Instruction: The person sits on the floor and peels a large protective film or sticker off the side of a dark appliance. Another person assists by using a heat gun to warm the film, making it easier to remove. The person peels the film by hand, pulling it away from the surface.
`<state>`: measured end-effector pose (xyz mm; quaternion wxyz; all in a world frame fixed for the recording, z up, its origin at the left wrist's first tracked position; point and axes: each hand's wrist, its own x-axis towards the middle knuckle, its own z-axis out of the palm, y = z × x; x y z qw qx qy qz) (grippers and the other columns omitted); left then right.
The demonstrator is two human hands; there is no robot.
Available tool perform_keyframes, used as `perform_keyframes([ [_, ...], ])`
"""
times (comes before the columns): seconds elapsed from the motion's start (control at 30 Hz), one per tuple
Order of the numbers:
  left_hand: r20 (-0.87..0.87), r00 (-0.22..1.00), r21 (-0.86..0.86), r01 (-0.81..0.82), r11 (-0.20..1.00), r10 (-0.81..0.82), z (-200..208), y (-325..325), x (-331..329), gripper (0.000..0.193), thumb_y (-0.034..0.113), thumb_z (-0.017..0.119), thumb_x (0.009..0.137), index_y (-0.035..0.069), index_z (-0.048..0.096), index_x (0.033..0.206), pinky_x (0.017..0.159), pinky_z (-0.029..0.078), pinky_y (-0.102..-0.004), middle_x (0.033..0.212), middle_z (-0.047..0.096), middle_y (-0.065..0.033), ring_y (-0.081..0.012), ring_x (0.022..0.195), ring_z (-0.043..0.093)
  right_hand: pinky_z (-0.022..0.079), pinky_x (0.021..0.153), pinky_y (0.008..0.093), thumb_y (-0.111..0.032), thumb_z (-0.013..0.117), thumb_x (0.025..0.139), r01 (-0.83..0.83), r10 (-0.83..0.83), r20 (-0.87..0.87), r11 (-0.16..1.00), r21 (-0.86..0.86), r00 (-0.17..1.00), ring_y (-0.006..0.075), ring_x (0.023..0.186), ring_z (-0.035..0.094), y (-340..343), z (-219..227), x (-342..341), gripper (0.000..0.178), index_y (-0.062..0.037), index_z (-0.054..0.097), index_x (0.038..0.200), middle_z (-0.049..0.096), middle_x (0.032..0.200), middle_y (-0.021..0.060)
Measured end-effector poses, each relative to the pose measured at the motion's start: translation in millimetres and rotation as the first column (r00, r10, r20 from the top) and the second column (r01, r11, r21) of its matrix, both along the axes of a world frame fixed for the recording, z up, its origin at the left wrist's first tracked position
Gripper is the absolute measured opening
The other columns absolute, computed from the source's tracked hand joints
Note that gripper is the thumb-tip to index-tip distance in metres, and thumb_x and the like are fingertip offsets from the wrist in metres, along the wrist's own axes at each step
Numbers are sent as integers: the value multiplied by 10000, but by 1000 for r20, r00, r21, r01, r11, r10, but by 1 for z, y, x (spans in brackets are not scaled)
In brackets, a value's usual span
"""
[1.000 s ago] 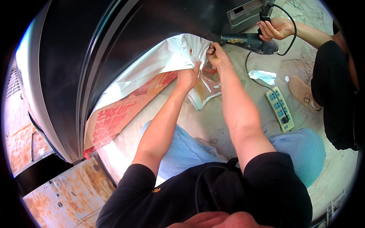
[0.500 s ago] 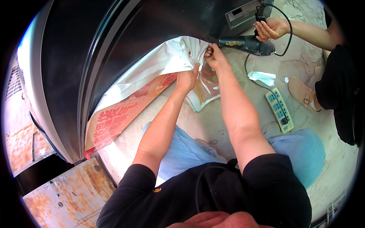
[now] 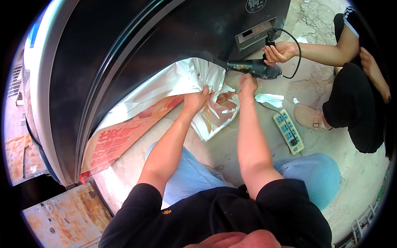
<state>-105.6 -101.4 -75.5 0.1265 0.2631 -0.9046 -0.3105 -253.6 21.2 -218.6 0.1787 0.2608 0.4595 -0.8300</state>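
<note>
A large printed sheet (image 3: 165,80), white on its back and orange-red on its front, hangs partly peeled from a dark glossy panel (image 3: 136,58). My left hand (image 3: 197,100) is closed on the sheet's folded part, thumb uppermost. Just right of the sheet's crumpled end, my right hand (image 3: 248,86) has its fingers curled together; whether a scrap is between them is hidden. Directly above that hand is a black hair dryer (image 3: 258,69), held by another person's hand (image 3: 279,53), its nozzle close to the panel and sheet edge. A clear, crinkled sheet portion (image 3: 215,115) droops toward the floor.
A power strip (image 3: 288,131) with a plugged-in cord lies on the floor to the right, near a crumpled white scrap (image 3: 269,100). The other person's shoe (image 3: 311,116) is beyond it. Rusty metal plates (image 3: 66,215) lie at lower left.
My right hand has moved away from the sheet's edge, out to the right below the dryer. The left hand still grips the sheet. The whole view has shifted somewhat.
</note>
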Motion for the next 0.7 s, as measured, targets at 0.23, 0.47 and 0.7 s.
perform_keyframes([
  [0.23, 15, 1000, 8, -18, 1000, 18, -4, 1, 3, 636, 272, 684, 874, -55, 469, 1375, 1044, 418, -438, 1300, 574, -272, -430, 1202, 546, 458, 1023, 410, -242, 763, 899, 81, 28, 241, 899, -431, 970, 272, 1224, 506, 10, 24, -30, 436, -48, 553, 1229, 531, 1207, 106],
  [0.47, 53, 997, 4, -53, 999, 52, -15, -6, 9, 678, 317, 714, 860, -39, 470, 1384, 1030, 431, -431, 1311, 575, -266, -431, 1201, 553, 519, 935, 385, -204, 703, 935, 109, -61, 133, 913, -393, 989, 236, 1016, 624, -3, 10, -27, 290, -37, 606, 1151, 626, 1089, 100],
  [0.7, 125, 991, -122, -41, 992, 57, -18, -11, 15, 678, 301, 704, 868, -23, 452, 1407, 1040, 424, -443, 1355, 551, -267, -444, 1229, 531, 543, 801, 378, -51, 620, 880, 21, 257, -483, 867, 497, 837, 274, 869, 696, -74, 50, 51, 229, 3, 733, 1073, 700, 1010, 175],
])
